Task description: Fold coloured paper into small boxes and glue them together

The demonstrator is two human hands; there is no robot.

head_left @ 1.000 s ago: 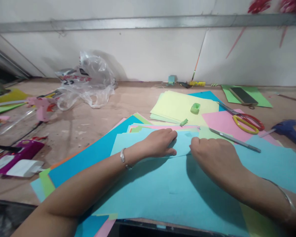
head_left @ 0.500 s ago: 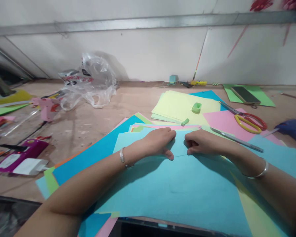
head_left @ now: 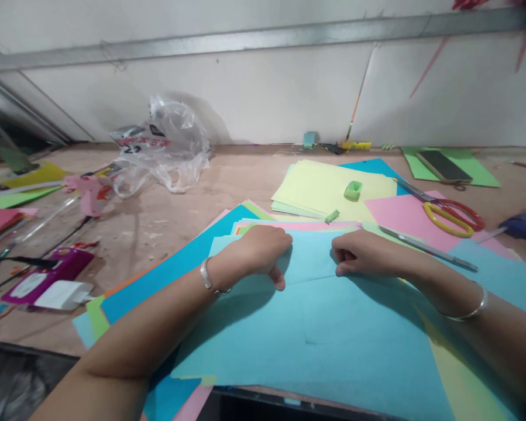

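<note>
A large light blue sheet of paper (head_left: 333, 327) lies in front of me on a stack of coloured sheets, with a straight crease or folded edge running across its upper part. My left hand (head_left: 265, 251) rests on the sheet left of the middle, fingers bent downward and thumb stretched apart from them. To its right, my right hand (head_left: 361, 252) is closed, thumb and curled fingers together at the line on the paper. Its grip is partly hidden. A silver bracelet sits on each wrist.
Scissors (head_left: 451, 216) and a slim grey cutter (head_left: 429, 248) lie on the right. A phone (head_left: 444, 166) is at the back. To the left are a pink glue gun (head_left: 88, 193), a purple power strip (head_left: 65, 263) and a white adapter (head_left: 63, 295). A plastic bag (head_left: 170, 146) stands near the wall.
My left hand has slid left along the line on the paper, widening the gap between my hands. My right hand stays at nearly the same spot. The view has shifted slightly.
</note>
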